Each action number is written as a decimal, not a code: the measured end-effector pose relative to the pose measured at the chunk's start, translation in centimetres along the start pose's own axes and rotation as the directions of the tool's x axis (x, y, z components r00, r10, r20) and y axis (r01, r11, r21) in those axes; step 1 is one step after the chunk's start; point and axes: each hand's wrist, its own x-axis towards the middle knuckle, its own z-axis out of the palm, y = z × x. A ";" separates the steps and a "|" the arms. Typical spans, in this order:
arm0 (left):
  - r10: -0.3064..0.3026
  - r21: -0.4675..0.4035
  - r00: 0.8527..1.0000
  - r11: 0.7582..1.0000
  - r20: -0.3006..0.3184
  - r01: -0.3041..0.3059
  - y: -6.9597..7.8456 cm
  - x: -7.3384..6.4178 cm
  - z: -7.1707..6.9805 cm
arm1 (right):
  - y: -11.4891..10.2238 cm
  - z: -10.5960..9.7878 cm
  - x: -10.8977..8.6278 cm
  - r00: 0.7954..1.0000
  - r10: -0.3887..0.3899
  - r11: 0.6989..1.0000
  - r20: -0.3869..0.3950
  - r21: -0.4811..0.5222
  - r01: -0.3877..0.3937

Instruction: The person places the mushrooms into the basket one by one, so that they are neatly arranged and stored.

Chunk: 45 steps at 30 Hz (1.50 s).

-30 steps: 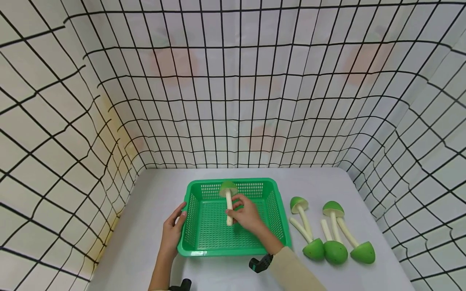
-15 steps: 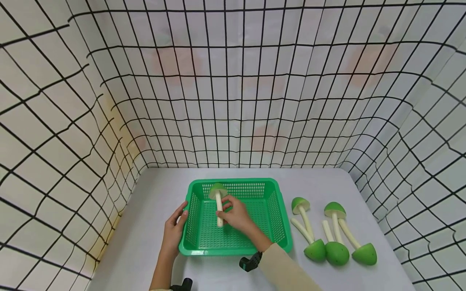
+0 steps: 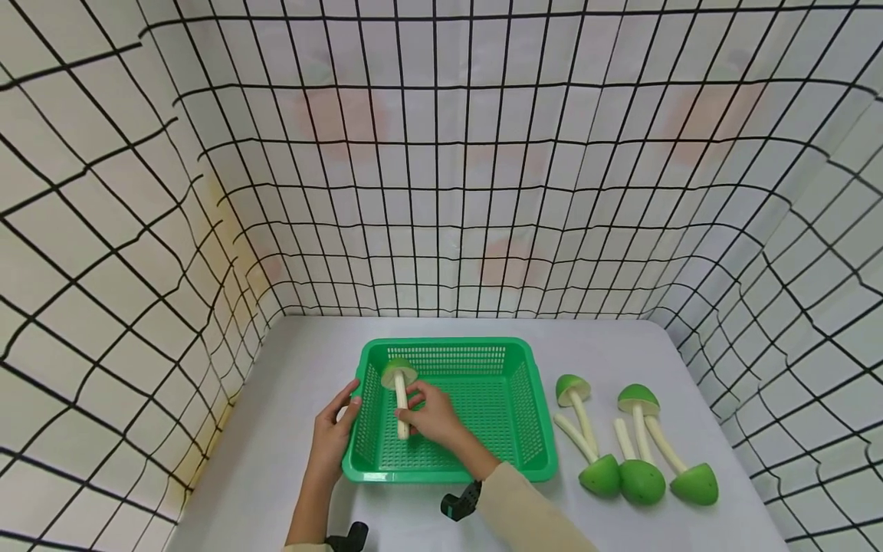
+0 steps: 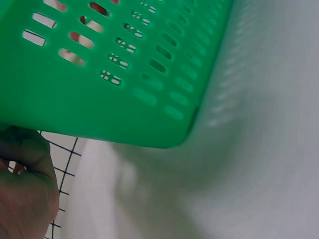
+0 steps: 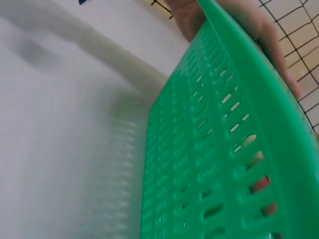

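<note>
We see the R hand (image 3: 436, 418) pinching 1 green-capped mushroom (image 3: 402, 399) by its pale stem, btwn thumb & fingers. The mushroom's pos. is inside the rim of the green basket (image 3: 386, 477), toward its L side, cap pointing to the far wall, stem end toward us. We can't tell if it touches the basket floor.

The L hand (image 3: 331, 433) rests at the basket's L side, thumb near the rim, fingers fairly straight along the outside; in the L wrist view it's dark & partly cut off, so we can't tell how hard it presses.

On the white table (image 3: 293, 406), R of the basket, we count 5 more mushrooms (image 3: 642, 481): 2 w/ caps at the far end, 3 w/ caps at the near end, stems lying close together.

Each wrist wears a black device, e.g. the R one (image 3: 458, 502), just beyond a beige sleeve (image 3: 527, 506). Behind it all we've got white walls (image 3: 414, 207) w/ black grid lines. The R wrist view's mostly slotted basket wall, close up.
</note>
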 end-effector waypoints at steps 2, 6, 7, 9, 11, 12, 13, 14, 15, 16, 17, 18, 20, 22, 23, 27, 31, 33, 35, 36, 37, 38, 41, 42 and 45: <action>-0.019 0.008 1.000 1.000 -0.006 0.019 0.3 0.1 0.1 | 0.1 0.2 0.1 1.000 0.008 1.000 -0.004 -0.005 -0.008; -0.058 0.023 0.998 0.998 -0.017 0.058 0.8 0.1 0.3 | 0.4 0.7 0.3 1.000 0.027 1.000 -0.004 -0.003 -0.027; -0.066 0.022 0.998 0.998 -0.022 0.067 0.8 0.1 0.4 | 0.5 0.8 0.3 0.999 0.034 0.999 -0.001 -0.005 -0.034; -0.074 0.014 0.997 0.997 -0.030 0.074 0.7 0.0 0.5 | 0.6 0.9 0.3 0.999 0.045 0.999 0.008 -0.008 -0.045; -0.072 0.004 0.997 0.997 -0.041 0.073 0.5 0.0 0.6 | 0.7 1.1 0.3 0.998 0.054 0.998 0.018 -0.018 -0.053; -0.067 -0.001 0.997 0.998 -0.047 0.067 0.5 0.0 0.6 | 0.7 1.1 0.3 0.998 0.056 0.998 0.023 -0.021 -0.055; -0.062 -0.006 0.997 0.998 -0.052 0.062 0.5 0.0 0.6 | 0.8 1.2 0.4 0.998 0.060 0.998 0.028 -0.025 -0.059; -0.056 -0.009 0.997 0.998 -0.055 0.056 0.4 0.0 0.6 | 0.8 1.3 0.4 0.997 0.064 0.998 0.031 -0.029 -0.063; -0.051 -0.013 0.997 0.999 -0.058 0.050 0.4 0.0 0.6 | 0.8 1.3 0.5 0.997 0.066 0.997 0.034 -0.034 -0.064; -0.044 -0.014 0.997 0.999 -0.058 0.043 0.4 0.1 0.6 | 0.8 1.4 0.5 0.997 0.070 0.997 0.036 -0.038 -0.069; -0.040 -0.019 0.997 0.999 -0.059 0.039 0.3 0.1 0.6 | 0.8 1.4 0.6 0.997 0.074 0.997 0.037 -0.041 -0.072; -0.036 -0.022 0.998 0.999 -0.059 0.035 0.3 0.2 0.6 | 0.8 1.4 0.6 0.996 0.078 0.996 0.040 -0.042 -0.077; -0.025 -0.026 0.998 0.999 -0.057 0.023 0.3 0.4 0.6 | 0.7 1.4 0.7 0.995 0.088 0.995 0.045 -0.043 -0.086; -0.018 -0.030 0.998 0.999 -0.056 0.017 0.2 0.6 0.6 | 0.7 1.5 0.7 0.994 0.097 0.995 0.054 -0.041 -0.095; -0.018 -0.036 0.998 0.999 -0.055 0.016 0.2 0.6 0.6 | 0.8 1.5 0.7 0.993 0.101 0.994 0.060 -0.040 -0.099; -0.019 -0.039 0.998 0.999 -0.057 0.017 0.1 0.7 0.6 | 0.9 1.6 0.7 0.990 0.115 0.993 0.085 -0.037 -0.112; -0.014 -0.032 0.998 0.999 -0.062 0.012 0.0 0.6 0.7 | 0.8 1.6 0.7 0.986 0.129 0.991 0.105 -0.050 -0.124; -0.011 -0.029 0.998 1.000 -0.061 0.009 0.0 0.6 0.6 | 0.7 1.6 0.6 0.984 0.134 0.990 0.115 -0.057 -0.128; -0.005 -0.025 0.998 1.000 -0.060 0.004 0.1 0.6 0.6 | 0.6 1.6 0.6 0.982 0.138 0.989 0.126 -0.064 -0.131; -0.009 -0.025 0.998 1.000 -0.059 0.008 0.1 0.6 0.6 | 0.6 1.5 0.6 0.982 0.139 0.989 0.130 -0.066 -0.131; -0.008 -0.023 0.998 1.000 -0.057 0.007 0.2 0.6 0.6 | 0.6 1.5 0.6 0.981 0.138 0.989 0.133 -0.065 -0.130; -0.010 -0.025 0.998 1.000 -0.055 0.009 0.2 0.6 0.5 | 0.6 1.5 0.6 0.981 0.140 0.989 0.133 -0.068 -0.132; -0.023 -0.042 0.999 0.999 -0.041 0.022 0.6 0.5 0.5 | 0.7 1.4 0.6 0.981 0.136 0.989 0.136 -0.071 -0.127; -0.034 -0.049 0.999 0.998 -0.034 0.032 1.1 0.3 0.5 | 0.8 1.4 0.6 0.982 0.133 0.990 0.137 -0.071 -0.124; -0.040 -0.055 0.999 0.998 -0.032 0.038 1.0 0.2 0.5 | 0.8 1.4 0.4 0.981 0.127 0.990 0.144 -0.074 -0.117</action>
